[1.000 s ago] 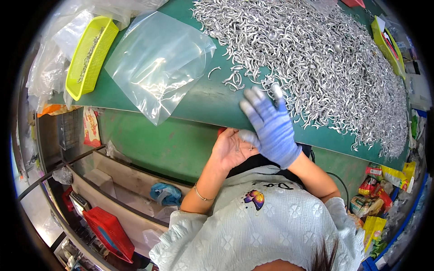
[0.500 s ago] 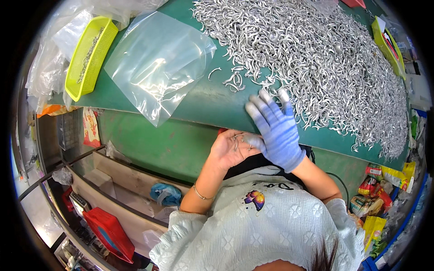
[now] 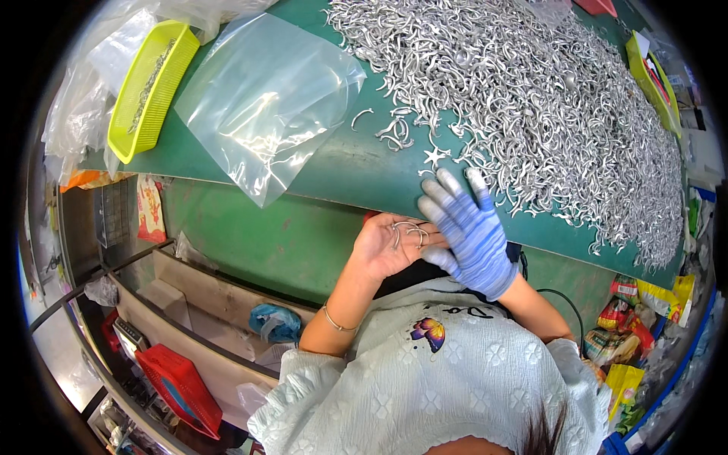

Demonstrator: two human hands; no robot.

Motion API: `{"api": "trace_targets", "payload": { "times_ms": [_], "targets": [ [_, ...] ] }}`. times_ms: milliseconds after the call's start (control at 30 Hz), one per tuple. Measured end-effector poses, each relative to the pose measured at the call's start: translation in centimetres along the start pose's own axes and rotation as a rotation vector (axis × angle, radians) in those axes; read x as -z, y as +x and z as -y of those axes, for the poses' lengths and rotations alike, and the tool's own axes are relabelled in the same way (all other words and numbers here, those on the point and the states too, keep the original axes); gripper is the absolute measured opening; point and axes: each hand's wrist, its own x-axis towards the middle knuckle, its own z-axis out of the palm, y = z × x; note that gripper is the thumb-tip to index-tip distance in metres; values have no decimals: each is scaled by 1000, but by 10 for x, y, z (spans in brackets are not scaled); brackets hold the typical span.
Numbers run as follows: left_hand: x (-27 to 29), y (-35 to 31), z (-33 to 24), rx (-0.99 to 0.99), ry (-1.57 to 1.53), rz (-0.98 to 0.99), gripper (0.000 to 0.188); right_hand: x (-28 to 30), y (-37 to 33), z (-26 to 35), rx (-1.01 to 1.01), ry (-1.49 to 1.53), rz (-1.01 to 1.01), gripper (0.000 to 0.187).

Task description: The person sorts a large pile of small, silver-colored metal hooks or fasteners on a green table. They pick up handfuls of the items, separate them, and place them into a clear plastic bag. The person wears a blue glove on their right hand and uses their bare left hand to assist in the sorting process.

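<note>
My bare left hand (image 3: pixel 381 246) is palm up just below the table's front edge. Several small curved silver metal pieces (image 3: pixel 409 232) lie across its palm and fingers. My right hand (image 3: pixel 472 235), in a blue glove with pale fingertips, is over the table edge with its fingers stretched out and spread. Its thumb overlaps the left fingertips from this view. Just beyond the gloved fingertips, a few loose metal pieces (image 3: pixel 434 157) lie at the rim of a large heap of the same curved pieces (image 3: pixel 523 98).
A clear plastic bag (image 3: pixel 265 106) lies flat on the green table (image 3: pixel 341 178), its corner overhanging the front edge. Left of it stands a yellow basket (image 3: pixel 154 91) with some metal pieces. Another yellow basket (image 3: pixel 654 82) is at far right. Below left is a red crate (image 3: pixel 178 390).
My right hand has shifted slightly nearer to me, uncovering loose pieces at the heap's rim. The pieces in my left palm show more plainly, and the left hand has hardly moved.
</note>
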Motion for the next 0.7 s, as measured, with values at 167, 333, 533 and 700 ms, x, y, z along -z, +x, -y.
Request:
{"api": "trace_targets", "payload": {
  "times_ms": [167,333,533,700],
  "targets": [
    [3,-4,-1,-34,-140,-110,48,0,-15,8,44,98,59,59],
    [-5,2,1,-9,-16,-136,55,11,-7,-4,-91,32,-240,46],
    [0,3,0,-6,81,-154,52,1,-28,8,-164,-224,18,60],
    [9,-2,2,-51,41,-37,47,-10,-39,24,-104,-132,121,61]
  ]
}}
